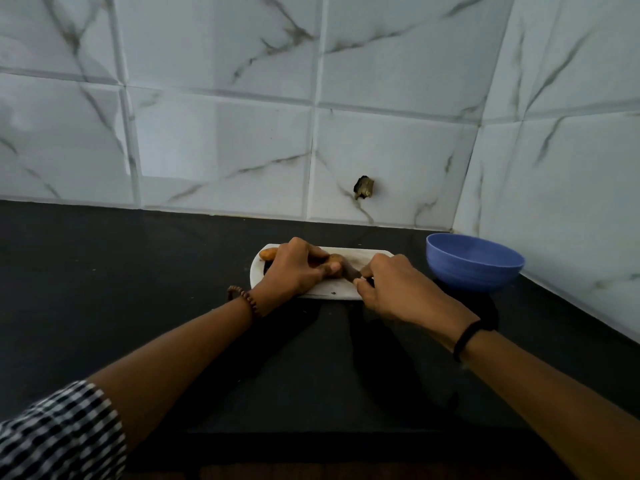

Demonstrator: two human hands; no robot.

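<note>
A white cutting board [367, 255] lies on the black counter near the back wall. An orange-brown vegetable [269, 253] lies lengthwise on it, mostly hidden under my left hand [294, 268], whose fingers curl over it and hold it down. My right hand [394, 289] grips a knife by its dark handle. The knife blade [350, 270] rests against the vegetable's right end, just beside my left thumb.
A blue bowl [474, 263] stands on the counter right of the board, close to the corner of the marble-tiled walls. A dark hole [363, 187] breaks the tile behind the board. The black counter [121, 271] stretches to the left.
</note>
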